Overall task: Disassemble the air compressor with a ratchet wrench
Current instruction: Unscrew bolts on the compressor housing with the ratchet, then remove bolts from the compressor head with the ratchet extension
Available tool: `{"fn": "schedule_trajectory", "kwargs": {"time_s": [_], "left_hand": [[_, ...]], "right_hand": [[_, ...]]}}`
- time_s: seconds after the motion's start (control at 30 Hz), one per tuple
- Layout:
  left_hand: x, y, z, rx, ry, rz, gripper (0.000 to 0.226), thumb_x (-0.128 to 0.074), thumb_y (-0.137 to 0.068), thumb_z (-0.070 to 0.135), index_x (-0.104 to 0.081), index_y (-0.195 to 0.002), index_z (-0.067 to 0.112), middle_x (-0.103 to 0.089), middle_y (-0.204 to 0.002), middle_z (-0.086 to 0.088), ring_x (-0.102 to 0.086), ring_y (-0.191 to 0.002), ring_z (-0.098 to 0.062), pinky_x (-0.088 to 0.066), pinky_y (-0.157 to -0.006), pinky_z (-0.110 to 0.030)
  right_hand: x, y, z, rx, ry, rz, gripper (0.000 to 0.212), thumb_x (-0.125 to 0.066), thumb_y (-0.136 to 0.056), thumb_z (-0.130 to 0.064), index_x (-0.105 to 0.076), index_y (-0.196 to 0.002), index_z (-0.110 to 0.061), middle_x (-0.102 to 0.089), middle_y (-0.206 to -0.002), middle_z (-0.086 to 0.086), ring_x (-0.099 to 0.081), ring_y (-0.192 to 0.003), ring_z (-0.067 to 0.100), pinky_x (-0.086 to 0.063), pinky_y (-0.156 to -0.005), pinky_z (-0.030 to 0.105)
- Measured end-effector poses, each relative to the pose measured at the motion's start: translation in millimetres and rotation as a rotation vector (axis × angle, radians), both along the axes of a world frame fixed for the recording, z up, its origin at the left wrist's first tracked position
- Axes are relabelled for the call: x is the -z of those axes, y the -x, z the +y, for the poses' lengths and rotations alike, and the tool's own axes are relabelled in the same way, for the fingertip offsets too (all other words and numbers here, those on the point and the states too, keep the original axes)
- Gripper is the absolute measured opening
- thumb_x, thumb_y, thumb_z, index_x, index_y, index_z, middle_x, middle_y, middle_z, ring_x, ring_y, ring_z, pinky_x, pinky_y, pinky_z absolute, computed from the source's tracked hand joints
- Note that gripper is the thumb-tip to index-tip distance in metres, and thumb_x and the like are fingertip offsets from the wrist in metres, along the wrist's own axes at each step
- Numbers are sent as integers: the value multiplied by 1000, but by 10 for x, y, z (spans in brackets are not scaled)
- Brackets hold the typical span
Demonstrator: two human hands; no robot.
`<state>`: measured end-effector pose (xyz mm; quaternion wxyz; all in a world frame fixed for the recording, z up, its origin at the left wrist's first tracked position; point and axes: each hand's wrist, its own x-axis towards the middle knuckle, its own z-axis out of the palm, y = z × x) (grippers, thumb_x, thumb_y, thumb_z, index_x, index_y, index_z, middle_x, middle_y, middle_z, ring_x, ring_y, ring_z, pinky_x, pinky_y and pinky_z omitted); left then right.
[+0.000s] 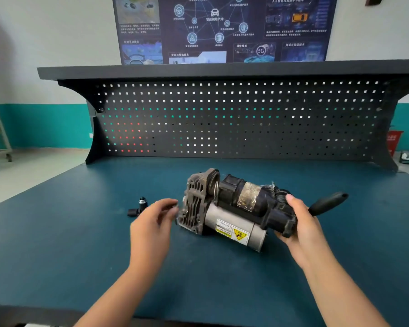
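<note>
Lying on the blue table [80,232], the air compressor [234,208] is held at its black end by the right hand [302,223] — fingers wrapped around it. The left hand [151,223] is just beside the metal end, fingers bent and blurry — I cannot tell if it holds anything. A black wrench handle [328,202] pokes out behind the right hand.

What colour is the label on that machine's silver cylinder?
The label is white with a yellow-and-black warning sign; head view.
</note>
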<state>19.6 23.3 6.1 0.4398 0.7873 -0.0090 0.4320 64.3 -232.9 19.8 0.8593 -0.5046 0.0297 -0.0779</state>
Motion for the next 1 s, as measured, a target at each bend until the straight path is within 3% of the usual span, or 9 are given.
{"fn": "schedule_trajectory", "kwargs": {"time_s": [0.13, 0.23, 0.33, 0.43, 0.57, 0.67, 0.8, 0.9, 1.0], "left_hand": [[71, -166, 640, -108, 239, 179, 15, -65, -87, 11, -67, -81, 25, -68, -72, 13, -66, -67, -6, -49, -66, -12], [211, -275, 1005, -137, 385, 332, 9, -62, -88, 10, -71, -86, 14, -69, -68, 4, -64, -60, -10, -53, -63, -20], [347, -322, 1214, -111, 555, 466, 8, -62, -89, 6, -69, -92, 5, -69, -78, -8, -63, -63, -20, -52, -63, -24], [396, -338, 1268, -91, 661, 506, 8, -63, -87, 3, -67, -93, 7, -67, -83, -12, -62, -62, -20, -54, -57, -19], [384, -337, 1243, -185, 486, 579, 4, -68, -85, 11, -70, -84, 9, -70, -71, -6, -60, -57, -15, -49, -59, -24], [352, -296, 1214, -307, 239, 615, 8, -70, -83, 22, -71, -80, 15, -68, -73, -1, -57, -72, -21, -42, -66, -28], [305, -268, 1157, -355, 79, 690, 11, -69, -82, 20, -67, -71, 18, -62, -72, -4, -55, -80, -26, -40, -70, -29], [302, -277, 1120, -381, 27, 708, 9, -67, -84, 21, -70, -83, 13, -65, -81, -8, -55, -82, -28, -41, -70, -31], [256, -263, 1031, -426, -25, 588, 22, -62, -88, 25, -67, -103, 10, -61, -100, -15, -55, -95, -32, -41, -82, -36]], "right_hand": [[55, -14, 57, 34, 24, -42, 23, -57, -89, -30, -65, -68, -27, -68, -66, -9, -65, -60, 7, -44, -65, 30], [91, -21, 83, 57, 31, -92, 23, -55, -91, -28, -65, -70, -27, -68, -67, -11, -65, -61, 4, -44, -62, 29], [97, -36, 108, 76, 45, -94, 21, -56, -91, -29, -64, -72, -26, -67, -67, -14, -64, -60, 1, -43, -61, 27], [108, -46, 112, 97, 45, -90, 17, -56, -91, -28, -63, -75, -25, -67, -65, -14, -64, -57, 1, -41, -60, 26], [83, -43, 86, 91, 50, -61, 21, -58, -89, -26, -65, -70, -25, -67, -63, -12, -64, -57, 3, -43, -63, 28], [58, -48, 68, 108, 68, -19, 21, -60, -86, -29, -62, -66, -24, -66, -60, -12, -64, -58, 5, -44, -63, 28], [29, -52, 65, 146, 72, 31, 22, -61, -83, -32, -56, -64, -22, -60, -52, -12, -57, -47, 4, -40, -56, 25], [17, -50, 58, 146, 74, 38, 23, -61, -83, -30, -54, -63, -22, -58, -49, -11, -53, -45, 5, -38, -56, 26], [13, -52, 51, 137, 78, 46, 21, -61, -83, -30, -54, -65, -22, -57, -49, -10, -52, -51, 10, -37, -57, 27]]}}
